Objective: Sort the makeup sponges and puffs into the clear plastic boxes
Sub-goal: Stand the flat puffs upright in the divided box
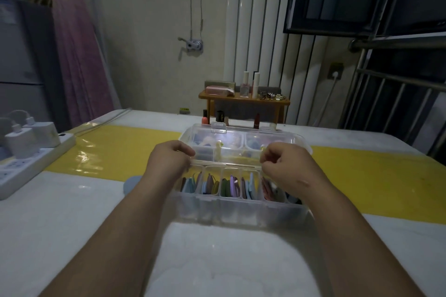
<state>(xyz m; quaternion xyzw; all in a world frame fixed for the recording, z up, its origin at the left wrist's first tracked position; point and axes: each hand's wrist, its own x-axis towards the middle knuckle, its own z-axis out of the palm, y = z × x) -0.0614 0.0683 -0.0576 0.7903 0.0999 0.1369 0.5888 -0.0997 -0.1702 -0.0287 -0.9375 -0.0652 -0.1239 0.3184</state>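
A clear plastic box (239,212) stands in front of me with several compartments holding flat puffs (229,187) on edge, in blue, purple, green, pink and red. Behind it sits a second clear box (243,142) with its lid closed and sponges showing dimly inside. My left hand (169,161) and my right hand (282,166) have curled fingers pinching the far rim of the near box, where a clear lid edge (226,164) runs between them. A blue-grey puff (131,185) lies on the table left of the near box.
A power strip with white chargers (26,152) lies at the left table edge. A yellow cloth (115,149) crosses the white table. Lipsticks and nail polish (218,117) stand behind the boxes, under a small wooden shelf (243,99) with cosmetics.
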